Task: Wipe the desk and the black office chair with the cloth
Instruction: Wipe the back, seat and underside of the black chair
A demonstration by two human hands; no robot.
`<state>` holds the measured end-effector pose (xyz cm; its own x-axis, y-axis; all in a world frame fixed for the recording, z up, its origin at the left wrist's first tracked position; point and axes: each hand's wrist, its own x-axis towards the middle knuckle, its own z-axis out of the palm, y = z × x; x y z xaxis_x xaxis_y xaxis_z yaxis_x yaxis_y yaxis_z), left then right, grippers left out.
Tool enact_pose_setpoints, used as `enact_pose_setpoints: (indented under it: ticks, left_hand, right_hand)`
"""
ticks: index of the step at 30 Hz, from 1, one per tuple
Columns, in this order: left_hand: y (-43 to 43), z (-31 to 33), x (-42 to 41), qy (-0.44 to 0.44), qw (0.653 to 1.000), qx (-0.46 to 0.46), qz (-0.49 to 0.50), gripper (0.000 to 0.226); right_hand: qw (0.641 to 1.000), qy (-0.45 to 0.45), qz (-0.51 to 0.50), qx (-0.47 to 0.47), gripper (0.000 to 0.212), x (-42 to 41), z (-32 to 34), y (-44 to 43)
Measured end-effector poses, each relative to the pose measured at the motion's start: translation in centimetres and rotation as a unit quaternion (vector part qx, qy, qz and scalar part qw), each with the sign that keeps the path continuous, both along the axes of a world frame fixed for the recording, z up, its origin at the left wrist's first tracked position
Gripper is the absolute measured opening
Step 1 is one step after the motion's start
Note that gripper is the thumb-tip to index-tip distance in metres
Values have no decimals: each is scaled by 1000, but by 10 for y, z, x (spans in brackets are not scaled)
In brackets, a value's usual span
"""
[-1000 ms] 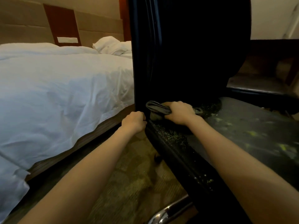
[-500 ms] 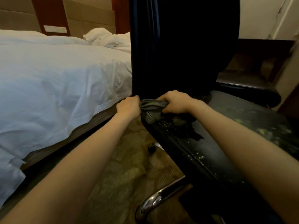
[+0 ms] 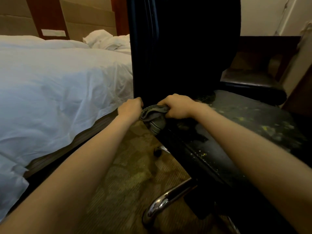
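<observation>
The black office chair (image 3: 182, 48) fills the centre, its tall backrest upright and its worn, flaking seat (image 3: 253, 125) stretching right. A grey cloth (image 3: 154, 114) is bunched over the seat's back left corner, where seat meets backrest. My right hand (image 3: 179, 106) is closed on the cloth from the right. My left hand (image 3: 130, 108) grips the left edge of the chair at the backrest's base, touching the cloth's left side. The desk is not clearly in view.
A bed with a white duvet (image 3: 59, 85) runs along the left, close to the chair. Patterned carpet (image 3: 128, 174) lies between them. The chair's chrome base leg (image 3: 162, 203) and a caster (image 3: 157, 152) show below. Dark furniture (image 3: 253, 76) stands behind the seat at right.
My right hand has slid the cloth left along the rear of the seat to its corner, beside my left hand. The view has shifted slightly.
</observation>
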<state>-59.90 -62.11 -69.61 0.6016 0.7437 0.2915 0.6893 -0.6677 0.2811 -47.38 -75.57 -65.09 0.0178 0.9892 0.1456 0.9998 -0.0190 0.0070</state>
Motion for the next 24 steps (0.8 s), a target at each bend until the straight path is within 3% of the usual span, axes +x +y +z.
enact_pose_setpoints:
  ticks: [2,4,9,13,17,21,24]
  left_hand:
    - [-4,-3,2,6,1000,13,-15,17]
    - [-9,-4,2,8,999,24,-27,19]
    - [-10,-5,-3,3,999,26,-25,19]
    - [-7,0,-4,9,1000,26,-7,13]
    - [0,-5,-14,15,1000,4,1,14]
    - [-2,-8,-20,-9,1000,-23,3,20]
    - [-11,-5,-16,-17,999,-15,-24,21]
  right_hand:
    - [998,-33,-13,49,35,-4,-17,7]
    - [999,-32,-7,36,34,-6,-23,6]
    - [986,105,-22,-127,21,-3,15,-22]
    - [993,117,-34,3,28,-7,10,-14]
    - [994,-94,-18,44,44,-17,-32,-6]
    - [990,-11,-107,90,39,15,-30,-3]
    - [974,-20,-211,79,40,37,-28,-5]
